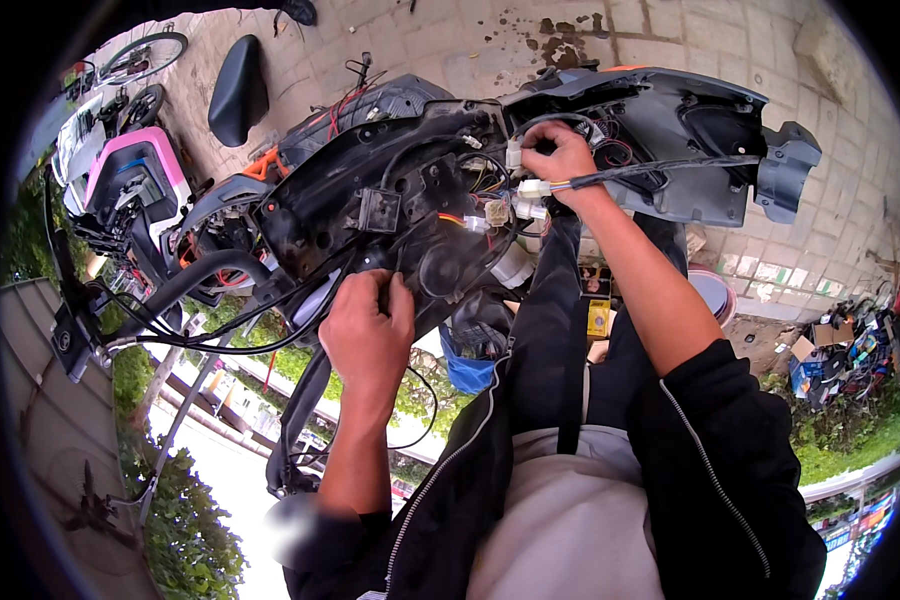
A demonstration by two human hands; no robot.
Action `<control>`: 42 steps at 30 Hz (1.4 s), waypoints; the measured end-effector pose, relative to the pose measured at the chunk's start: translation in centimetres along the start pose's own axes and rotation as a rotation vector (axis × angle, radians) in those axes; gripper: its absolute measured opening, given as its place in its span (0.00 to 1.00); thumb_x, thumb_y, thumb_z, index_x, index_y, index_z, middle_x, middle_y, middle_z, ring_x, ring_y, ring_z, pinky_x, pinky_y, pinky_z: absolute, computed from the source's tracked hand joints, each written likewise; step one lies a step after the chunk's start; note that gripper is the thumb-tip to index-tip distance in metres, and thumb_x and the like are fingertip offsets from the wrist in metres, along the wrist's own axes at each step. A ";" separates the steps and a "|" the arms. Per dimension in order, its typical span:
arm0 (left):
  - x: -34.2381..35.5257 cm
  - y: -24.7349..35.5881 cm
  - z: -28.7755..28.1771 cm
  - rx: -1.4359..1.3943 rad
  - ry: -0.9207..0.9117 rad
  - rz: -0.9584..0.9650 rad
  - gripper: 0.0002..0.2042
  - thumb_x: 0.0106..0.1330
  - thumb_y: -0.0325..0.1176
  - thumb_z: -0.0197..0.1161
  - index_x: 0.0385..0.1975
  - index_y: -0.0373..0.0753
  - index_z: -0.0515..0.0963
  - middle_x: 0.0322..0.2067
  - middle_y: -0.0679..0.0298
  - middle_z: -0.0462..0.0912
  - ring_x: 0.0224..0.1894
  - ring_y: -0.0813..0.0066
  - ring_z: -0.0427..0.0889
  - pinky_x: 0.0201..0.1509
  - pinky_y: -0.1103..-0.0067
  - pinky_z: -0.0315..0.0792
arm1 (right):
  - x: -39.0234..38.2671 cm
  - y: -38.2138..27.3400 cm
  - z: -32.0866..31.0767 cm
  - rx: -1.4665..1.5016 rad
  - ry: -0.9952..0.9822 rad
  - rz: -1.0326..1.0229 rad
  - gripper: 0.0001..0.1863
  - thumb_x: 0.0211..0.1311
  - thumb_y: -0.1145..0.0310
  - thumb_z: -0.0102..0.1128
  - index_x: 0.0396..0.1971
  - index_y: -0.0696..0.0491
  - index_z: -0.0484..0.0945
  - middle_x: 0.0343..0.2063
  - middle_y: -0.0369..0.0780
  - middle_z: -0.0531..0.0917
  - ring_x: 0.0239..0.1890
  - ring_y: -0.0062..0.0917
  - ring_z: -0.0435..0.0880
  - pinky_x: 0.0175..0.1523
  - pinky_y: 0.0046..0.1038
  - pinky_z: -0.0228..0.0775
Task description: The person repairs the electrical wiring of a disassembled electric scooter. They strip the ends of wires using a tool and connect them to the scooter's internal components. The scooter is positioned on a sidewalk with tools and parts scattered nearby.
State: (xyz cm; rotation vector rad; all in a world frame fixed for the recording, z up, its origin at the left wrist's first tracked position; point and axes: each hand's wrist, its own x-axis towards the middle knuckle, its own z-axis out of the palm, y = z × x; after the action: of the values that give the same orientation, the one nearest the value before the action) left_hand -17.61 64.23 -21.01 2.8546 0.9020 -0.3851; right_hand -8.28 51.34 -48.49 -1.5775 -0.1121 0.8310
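A stripped electric scooter body (350, 170), black and dusty, stretches across the view in front of me. My left hand (365, 325) is closed at its near edge, thumb and fingers pinched where a thin black cable runs; the exact grip is partly hidden. Farther right, my right hand (562, 165) has its fingers curled, the tips at a white plug connector (514, 155) among the wiring. Just below its wrist runs a black-sheathed harness (660, 168) that ends in another white connector (535, 189). A square black box (379, 211) sits on the frame between my hands.
Grey plastic body panels (710, 150) extend to the right. A black seat (238, 92) lies on the paving. At left stand a pink-and-white scooter (140, 180) and the handlebar (185, 285) with loose cables. A blue bag (467, 372) and a parts heap (845, 355) are nearby.
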 end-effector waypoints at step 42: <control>0.1 -0.5 0.0 -0.019 0.002 0.037 0.04 0.55 0.30 0.65 0.26 0.41 0.77 0.22 0.64 0.78 0.20 0.65 0.78 0.21 0.74 0.70 | 5.6 -11.0 1.7 -0.646 -0.766 0.155 0.17 0.56 0.70 0.50 0.44 0.61 0.77 0.38 0.50 0.82 0.43 0.42 0.80 0.50 0.35 0.69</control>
State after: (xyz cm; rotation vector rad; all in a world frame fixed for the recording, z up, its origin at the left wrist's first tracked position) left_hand -17.82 64.74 -21.06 2.8501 0.8478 -0.3672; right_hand -0.86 57.96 -40.97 -1.7764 -0.8893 1.6019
